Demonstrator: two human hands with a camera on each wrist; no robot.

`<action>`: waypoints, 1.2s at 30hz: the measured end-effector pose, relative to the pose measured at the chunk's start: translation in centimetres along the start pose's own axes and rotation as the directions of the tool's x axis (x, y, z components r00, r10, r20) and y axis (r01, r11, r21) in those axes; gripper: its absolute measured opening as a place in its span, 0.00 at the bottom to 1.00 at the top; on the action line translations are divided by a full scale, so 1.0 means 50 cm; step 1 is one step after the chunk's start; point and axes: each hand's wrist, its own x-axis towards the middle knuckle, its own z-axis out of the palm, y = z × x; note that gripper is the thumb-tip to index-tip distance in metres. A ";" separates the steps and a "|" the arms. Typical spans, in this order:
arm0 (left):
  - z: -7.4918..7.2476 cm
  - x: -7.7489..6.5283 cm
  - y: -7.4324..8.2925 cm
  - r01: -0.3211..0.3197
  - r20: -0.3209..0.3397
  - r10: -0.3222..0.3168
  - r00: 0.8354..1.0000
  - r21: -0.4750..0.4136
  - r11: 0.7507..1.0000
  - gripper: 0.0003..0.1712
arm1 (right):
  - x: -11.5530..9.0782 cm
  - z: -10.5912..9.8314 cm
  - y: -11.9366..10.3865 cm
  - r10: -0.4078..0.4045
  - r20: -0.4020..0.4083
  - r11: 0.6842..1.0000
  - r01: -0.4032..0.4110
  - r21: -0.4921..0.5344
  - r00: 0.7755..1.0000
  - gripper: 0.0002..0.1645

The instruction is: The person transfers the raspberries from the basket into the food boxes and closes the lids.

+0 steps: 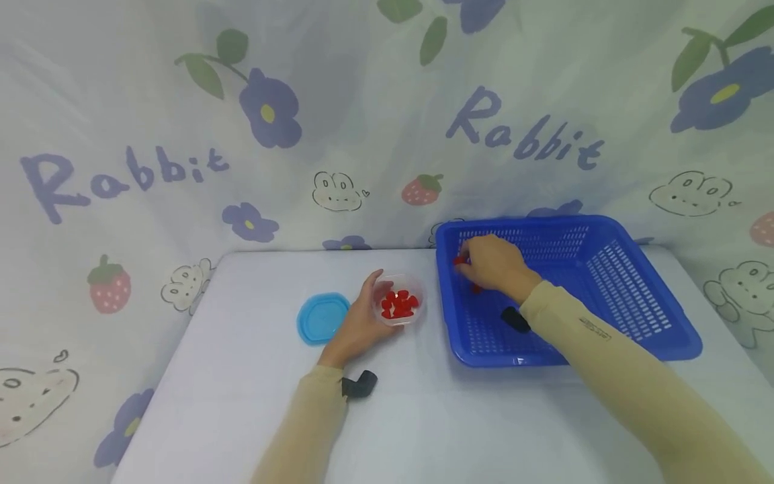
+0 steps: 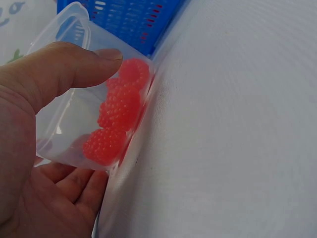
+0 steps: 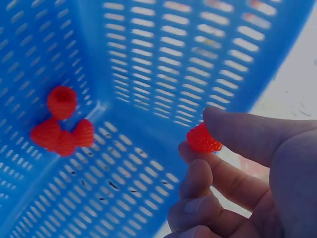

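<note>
A clear plastic container (image 1: 399, 282) with several red raspberries (image 2: 121, 106) at its bottom stands on the table. My left hand (image 1: 365, 319) grips it from the side, thumb on one wall and fingers on the other. Over the left part of the blue plastic basket (image 1: 683, 339), my right hand (image 1: 492, 263) pinches one raspberry (image 3: 203, 138) between thumb and forefinger. Several more raspberries (image 3: 62, 102) lie together in a corner of the basket in the right wrist view. In the head view the right hand mostly hides them.
A light blue lid (image 1: 323, 318) lies flat on the white table (image 1: 199, 410), left of the container. The basket stands at the right against a printed curtain (image 1: 363, 87). Its raised, slotted walls surround the right hand.
</note>
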 end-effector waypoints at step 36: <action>-0.004 0.007 0.006 0.019 0.011 -0.019 1.000 0.010 1.000 0.62 | -0.139 -0.034 -0.118 0.004 -0.313 0.951 0.093 0.294 0.950 0.15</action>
